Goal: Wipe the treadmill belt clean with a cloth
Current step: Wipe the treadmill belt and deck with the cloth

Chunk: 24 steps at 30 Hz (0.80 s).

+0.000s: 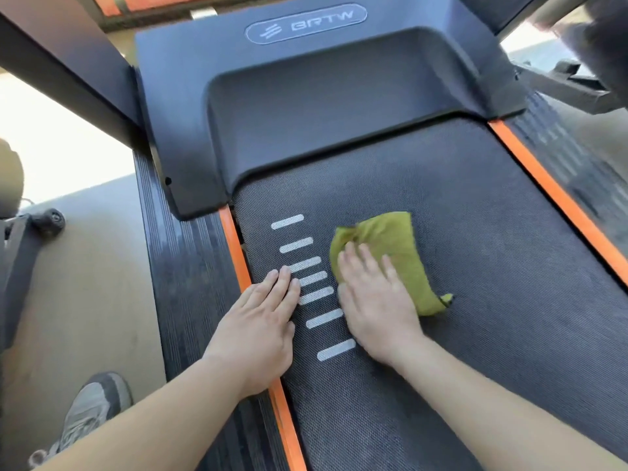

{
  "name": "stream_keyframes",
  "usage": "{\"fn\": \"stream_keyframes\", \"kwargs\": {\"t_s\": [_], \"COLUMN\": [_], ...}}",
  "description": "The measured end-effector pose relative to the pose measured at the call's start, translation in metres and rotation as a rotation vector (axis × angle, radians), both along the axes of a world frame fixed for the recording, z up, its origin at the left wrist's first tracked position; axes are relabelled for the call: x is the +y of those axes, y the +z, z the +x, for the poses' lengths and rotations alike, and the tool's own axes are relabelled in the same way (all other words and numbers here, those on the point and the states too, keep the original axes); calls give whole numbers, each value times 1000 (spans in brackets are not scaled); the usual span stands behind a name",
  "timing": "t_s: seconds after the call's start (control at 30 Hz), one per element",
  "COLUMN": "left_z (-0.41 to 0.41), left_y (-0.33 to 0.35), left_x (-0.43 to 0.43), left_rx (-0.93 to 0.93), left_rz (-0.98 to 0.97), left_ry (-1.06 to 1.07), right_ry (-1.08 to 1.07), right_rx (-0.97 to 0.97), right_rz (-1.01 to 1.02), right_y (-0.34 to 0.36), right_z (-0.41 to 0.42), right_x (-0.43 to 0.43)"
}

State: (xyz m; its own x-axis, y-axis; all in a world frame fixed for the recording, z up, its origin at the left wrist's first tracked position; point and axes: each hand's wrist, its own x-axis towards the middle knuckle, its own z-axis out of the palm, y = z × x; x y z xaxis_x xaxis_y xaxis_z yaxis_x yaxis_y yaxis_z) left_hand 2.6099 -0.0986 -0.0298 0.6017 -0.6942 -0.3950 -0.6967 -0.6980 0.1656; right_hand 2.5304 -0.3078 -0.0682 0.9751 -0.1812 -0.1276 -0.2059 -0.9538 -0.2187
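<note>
Right hand (373,300): palm down, fingers (365,258) straight and slightly spread, pressing the cloth (394,239) flat against the treadmill belt (475,266). Nothing is pinched or curled round; the cloth is held by downward pressure alone. The cloth, yellow-green and bunched into a loose fold, lies on the forward part of the belt, left of centre. Its far half and right edge show beyond the hand.

Left hand (261,314): also flat and empty, fingers together. It rests on the belt's left margin, its heel over the orange strip (234,246), and appears to serve as a brace.

A column of white stripes (295,245) runs between the two hands. The dark motor cover (323,113), marked with a logo (306,23), lies ahead of the cloth. The ribbed side rail (183,266) flanks the belt on the left. A shoe (91,409) stands on the floor beside it.

Technique, as judged from this view: the step in hand is a wiping pass near the front of the belt. The palm should bear evenly so the bunched cloth does not roll out from under the fingers. Spreading the fold wider would cover more of the textured surface with each stroke. Strokes should overlap from one orange strip to the other. The right side of the belt probably remains to be wiped.
</note>
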Motion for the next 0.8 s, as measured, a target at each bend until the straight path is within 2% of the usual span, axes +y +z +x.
{"fn": "stream_keyframes", "kwargs": {"t_s": [0.07,0.1,0.13,0.17,0.2,0.3,0.33,0.37,0.43,0.53,0.57,0.6,0.63,0.67,0.8], "left_z": [2,2,1,0,-1,-3,-3,-3,0,5,7,8,9,10,12], "left_y": [1,2,3,4,3,5,5,5,5,5,7,8,10,12,30], "left_x": [1,0,0,-2,-3,-4,-4,-3,-2,-2,-2,-4,-6,-8,-31], "left_rx": [2,6,13,18,21,16,15,21,39,47,53,62,76,98,104], "left_rz": [-15,-16,-5,8,19,42,33,24,22,14,11,-1,-12,-18,-69], "left_ry": [1,3,5,11,17,14,18,26,34,35,41,52,72,98,190], "right_ry": [364,477,502,431,265,-366,-462,-465,-183,468,575,589,516,344,-697], "right_rx": [13,46,66,61,36,130,147,133,24,38,74,78,63,45,120], "right_rz": [11,21,-6,-37,-47,0,12,8,-22,-43,-30,-56,-96,-125,-11], "right_y": [6,8,7,6,6,6,6,4,3,6,8,7,6,4,10], "right_z": [-36,-45,-46,-43,-34,3,11,15,4,-44,-49,-48,-43,-35,-7], "right_x": [4,-12,-33,-55,-77,-106,-94,-76,-30,-6,-24,-48,-72,-95,-146]}}
